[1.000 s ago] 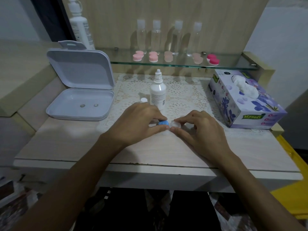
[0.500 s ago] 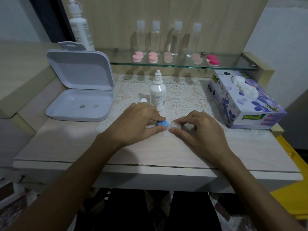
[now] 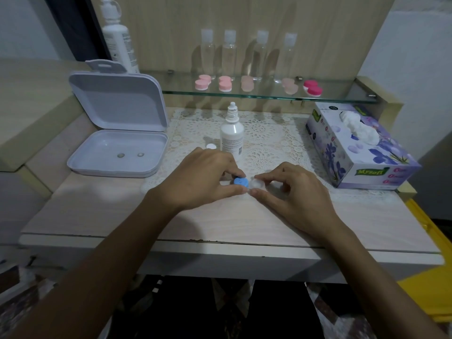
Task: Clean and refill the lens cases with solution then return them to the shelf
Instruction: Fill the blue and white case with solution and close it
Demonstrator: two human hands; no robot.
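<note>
Here, I logged: left hand [image 3: 208,177] pinching the blue cap [image 3: 239,181], right hand [image 3: 291,189] pinching the clear cap [image 3: 256,184], lens case on table [image 3: 97,211].

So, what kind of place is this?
Probably a home contact-lens care corner: lens cases lined up on a glass shelf, a solution bottle on the lace mat, a tissue box.

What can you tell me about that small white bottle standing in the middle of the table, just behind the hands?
The small white bottle looks like opaque plastic, with a narrow ribbed neck ending in an uncovered dropper tip. A printed label wraps its body; the text is too small to read. It stands upright on the lace mat, below the glass shelf. A small white cap lies just to its left. Neither hand touches it; the left hand is just in front of it.
</note>
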